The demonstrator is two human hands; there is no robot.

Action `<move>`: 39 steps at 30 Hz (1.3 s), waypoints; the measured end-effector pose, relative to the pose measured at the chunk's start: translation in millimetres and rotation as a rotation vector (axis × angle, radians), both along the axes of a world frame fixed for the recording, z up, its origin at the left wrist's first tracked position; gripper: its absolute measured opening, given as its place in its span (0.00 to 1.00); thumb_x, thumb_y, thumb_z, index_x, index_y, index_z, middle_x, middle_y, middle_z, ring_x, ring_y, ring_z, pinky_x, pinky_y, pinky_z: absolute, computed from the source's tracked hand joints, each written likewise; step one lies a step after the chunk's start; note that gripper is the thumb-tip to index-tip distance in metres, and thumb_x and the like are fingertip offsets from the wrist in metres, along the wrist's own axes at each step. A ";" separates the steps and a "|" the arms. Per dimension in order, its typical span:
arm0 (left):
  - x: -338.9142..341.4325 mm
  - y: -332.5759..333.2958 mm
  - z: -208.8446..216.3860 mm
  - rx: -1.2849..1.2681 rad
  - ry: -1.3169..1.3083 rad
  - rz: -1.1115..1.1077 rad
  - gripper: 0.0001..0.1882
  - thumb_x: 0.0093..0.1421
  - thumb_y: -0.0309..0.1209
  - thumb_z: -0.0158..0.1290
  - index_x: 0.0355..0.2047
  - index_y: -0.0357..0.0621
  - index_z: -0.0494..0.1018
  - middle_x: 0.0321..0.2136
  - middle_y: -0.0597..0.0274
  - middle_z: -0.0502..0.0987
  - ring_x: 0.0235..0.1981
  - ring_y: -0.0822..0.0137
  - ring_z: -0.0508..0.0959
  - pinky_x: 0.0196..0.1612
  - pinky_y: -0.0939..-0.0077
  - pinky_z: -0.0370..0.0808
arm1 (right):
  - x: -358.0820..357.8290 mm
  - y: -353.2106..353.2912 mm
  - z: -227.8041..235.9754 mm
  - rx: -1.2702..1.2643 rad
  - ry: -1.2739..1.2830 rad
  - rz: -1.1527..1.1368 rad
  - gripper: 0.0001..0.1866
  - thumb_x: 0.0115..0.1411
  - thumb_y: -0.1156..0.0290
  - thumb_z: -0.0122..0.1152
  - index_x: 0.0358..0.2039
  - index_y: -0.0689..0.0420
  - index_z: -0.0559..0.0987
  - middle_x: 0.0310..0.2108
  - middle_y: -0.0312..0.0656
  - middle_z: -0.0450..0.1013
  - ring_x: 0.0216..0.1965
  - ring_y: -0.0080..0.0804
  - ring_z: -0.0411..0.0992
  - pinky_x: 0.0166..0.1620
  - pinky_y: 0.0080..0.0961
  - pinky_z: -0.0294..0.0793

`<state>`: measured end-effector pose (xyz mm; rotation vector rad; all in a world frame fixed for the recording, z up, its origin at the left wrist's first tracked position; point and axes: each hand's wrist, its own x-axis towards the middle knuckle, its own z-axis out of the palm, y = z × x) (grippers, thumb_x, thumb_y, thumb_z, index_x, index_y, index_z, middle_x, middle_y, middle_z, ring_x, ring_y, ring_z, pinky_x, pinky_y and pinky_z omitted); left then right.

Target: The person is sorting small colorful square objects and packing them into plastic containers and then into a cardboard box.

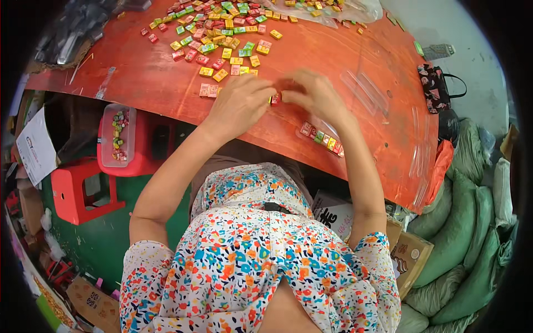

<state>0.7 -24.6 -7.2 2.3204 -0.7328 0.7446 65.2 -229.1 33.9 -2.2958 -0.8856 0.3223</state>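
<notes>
So your left hand (242, 105) and kinda blurry right hand (315, 100) meet around some tiny boxes (275, 99) over the red table (150, 83). Loose pile (222, 33)'s toward the table's far side, neat row (322, 139) near its front edge.

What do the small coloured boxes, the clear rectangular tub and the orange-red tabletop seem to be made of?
Small coloured boxes: probably slightly glossy card, with crisp edges, printed-looking faces.
Clear rectangular tub: likely smooth plastic; its contents show through.
Orange-red tabletop: perhaps painted wood, slightly shiny, with knot-like spots.
</notes>
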 end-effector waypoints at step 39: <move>4.5 -2.1 4.7 -0.282 0.599 0.237 0.09 0.55 0.27 0.57 0.32 0.32 0.77 0.30 0.44 0.79 0.35 0.48 0.79 0.39 0.59 0.75 | -2.7 -25.6 -7.2 -0.160 -0.223 0.057 0.18 0.56 0.69 0.64 0.48 0.57 0.78 0.42 0.47 0.73 0.41 0.45 0.75 0.45 0.35 0.75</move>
